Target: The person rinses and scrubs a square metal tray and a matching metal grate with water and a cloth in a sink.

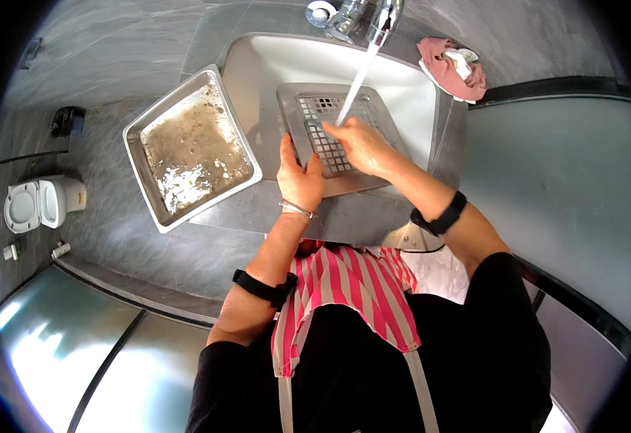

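A grey rectangular panel with a square-holed grille (304, 100) lies tilted in a white sink (250, 70). Water runs from a chrome faucet (385, 24) onto the grille, close to the fingers of my right hand (364, 146). That hand is curled over the grille; whether something is in it cannot be told. At the panel's near left edge, my left hand (300, 181) grips the rim between thumb and fingers. Left of the sink, a metal tray (148, 187) with murky, brownish water and dark specks rests partly on the counter.
A pink and white cloth (448, 70) lies bunched at the sink's back right corner. Grey stone counter (348, 219) edges the sink's near side. A toilet (50, 203) with its lid up stands far left. Frosted panels (553, 200) rise at the right.
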The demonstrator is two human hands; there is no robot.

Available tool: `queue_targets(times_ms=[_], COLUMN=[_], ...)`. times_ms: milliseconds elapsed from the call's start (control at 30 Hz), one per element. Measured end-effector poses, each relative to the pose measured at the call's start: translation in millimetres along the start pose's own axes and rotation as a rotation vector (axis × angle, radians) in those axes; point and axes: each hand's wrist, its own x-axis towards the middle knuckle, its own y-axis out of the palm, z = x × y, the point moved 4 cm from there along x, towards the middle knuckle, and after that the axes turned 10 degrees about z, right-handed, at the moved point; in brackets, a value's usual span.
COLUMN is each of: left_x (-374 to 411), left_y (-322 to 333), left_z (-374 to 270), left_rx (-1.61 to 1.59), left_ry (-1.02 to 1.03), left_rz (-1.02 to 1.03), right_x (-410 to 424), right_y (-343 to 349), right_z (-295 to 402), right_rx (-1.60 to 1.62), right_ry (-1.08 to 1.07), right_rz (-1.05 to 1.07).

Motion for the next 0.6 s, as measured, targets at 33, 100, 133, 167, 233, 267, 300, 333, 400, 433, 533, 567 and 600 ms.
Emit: queue_targets(times_ms=[33,100,133,167,233,267,300,333,400,433,533,567,600], left_x=[-1.3,-2.0,-1.5,-0.4,1.2,-0.7,0.6,0.6,0.5,6.3,13.8,13.6,24.7], left_y=[-0.9,-1.1,-0.6,-1.0,-1.5,-2.8,-2.5,-2.2,-3.0,-3.8,-4.6,-6.5,-12.3], left_z=[-2.1,-8.3,-4.1,-1.1,-1.8,-5.9,-7.0,-6.9,-0.1,6.7,-21.2,-30.8,-22.9], left_rx=[0.030,0.087,0.063,0.045,0.013,0.027,0.040,0.053,0.005,-0.055,-0.235,-0.292,-0.405], left_ry=[0.017,0.057,0.062,0.056,0.050,0.068,0.051,0.030,0.004,0.009,-0.069,-0.115,-0.061], left_rz=[-0.016,-0.049,-0.046,-0.034,-0.006,-0.011,-0.009,-0.007,0.006,0.006,0.066,0.088,0.149], right_x=[-15.3,-35.9,-46.4,-56.9,-64.2,-66.2,-65.6,-60.3,-53.2,-51.6,-43.8,-45.9,-49.4], right_y=[-1.3,-10.4,-15.1,-18.7,-26.2,-34.3,-40.9,-42.2,-37.1,-37.5,-28.5,-27.7,-29.7], right_z=[1.1,-9.0,-16.8,-25.5,-55.5,-59.9,-65.8,-71.1,-80.2,-81.5,-106.6,-98.8,-77.9], right_rx=[-0.077,-0.169,-0.182,-0.196,-0.283,-0.305,-0.324,-0.351,-0.406,-0.241,0.070,0.143,0.211], right_ry=[0.028,0.053,0.050,0.048,0.231,0.357,0.482,0.463,0.431,0.474,0.549,0.599,0.643], right_rz=[0.042,0.038,-0.007,-0.050,-0.098,-0.057,-0.020,0.005,0.058,0.015,-0.057,-0.035,-0.006])
